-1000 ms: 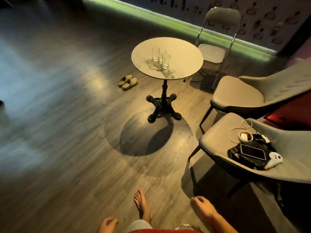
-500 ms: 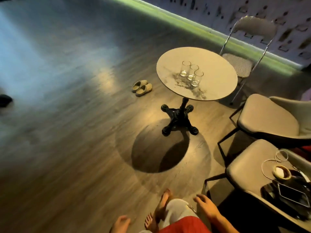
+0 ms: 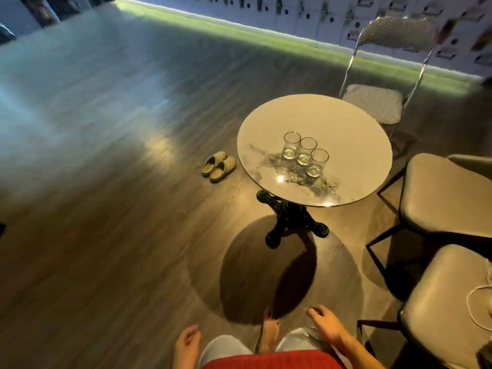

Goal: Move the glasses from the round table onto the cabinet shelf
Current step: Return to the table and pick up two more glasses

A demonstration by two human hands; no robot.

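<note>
Glasses — I count three, clear with thin gold rims — stand upright in a short diagonal row near the middle of the round counter. Each is just beside the next, and I cannot tell whether they touch. The counter is one marbled top on one black pedestal base, and it throws a round shadow on the wooden floor.

I see two hands low in the view, well apart from the glasses and from each other. The left hand hangs with its fingers relaxed and holds nothing; the right hand reaches a little forward with its fingers loosely curled, also empty. One bare foot shows between them.

Three chairs stand on the counter's far and right sides: one folding chair with a metal frame behind it, a farther padded chair to the right, and a nearer padded chair carrying a pale cord. Two slippers lie side by side on the floor, left of the counter.
</note>
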